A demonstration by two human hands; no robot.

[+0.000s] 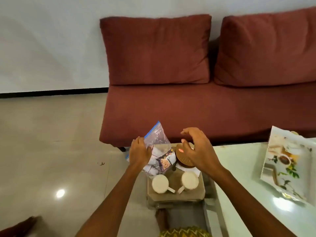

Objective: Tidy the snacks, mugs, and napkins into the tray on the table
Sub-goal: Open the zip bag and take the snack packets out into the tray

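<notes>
Glass table [239,168], tray [176,196] partly hidden, left hand [139,153] gripping snack bag [159,156] — right hand [198,151] spread, empty

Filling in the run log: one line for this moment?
left hand: on snack bag | right hand: open above brown lid | two mugs in tray

Head view. A tray [176,194] sat at the left end of a glass counter [248,168], before a red sofa [188,103]. Two white mugs [160,183] [189,181] stood side by side at its near edge, handles pointing inward. The left hand [139,153] pressed against a clear snack bag [159,151] standing tilted in the tray. The right hand [198,149], fingers spread, hovered over a round brown lid [183,157]. A printed pouch [287,163] lay on the counter, well apart to the right.
</notes>
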